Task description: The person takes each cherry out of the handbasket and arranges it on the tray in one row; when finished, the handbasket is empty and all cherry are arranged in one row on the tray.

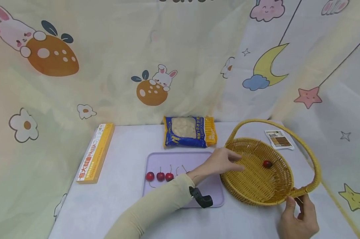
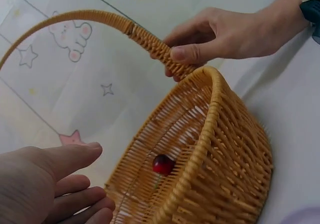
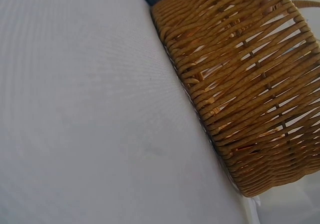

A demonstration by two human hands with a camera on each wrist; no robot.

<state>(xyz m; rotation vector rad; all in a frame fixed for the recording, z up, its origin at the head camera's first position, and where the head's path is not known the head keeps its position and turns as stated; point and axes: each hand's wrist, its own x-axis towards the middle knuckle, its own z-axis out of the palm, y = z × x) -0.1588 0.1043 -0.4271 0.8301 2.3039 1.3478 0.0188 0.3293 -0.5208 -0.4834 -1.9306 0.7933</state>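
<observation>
A woven wicker basket with a tall arched handle stands at the right of the table. One dark red cherry lies inside it. Over the basket's left rim, my left hand reaches in with fingers apart and nothing between them. My right hand grips the foot of the handle at the near right, thumb on top in the left wrist view. Several cherries with stems sit in a row on a lilac tray, partly hidden by my left forearm. The right wrist view shows the basket's woven side.
A blue and yellow pasta bag lies behind the tray. At the far left is an orange and white pasta box. Behind the basket lies a small white and brown packet. A printed curtain hangs around the table.
</observation>
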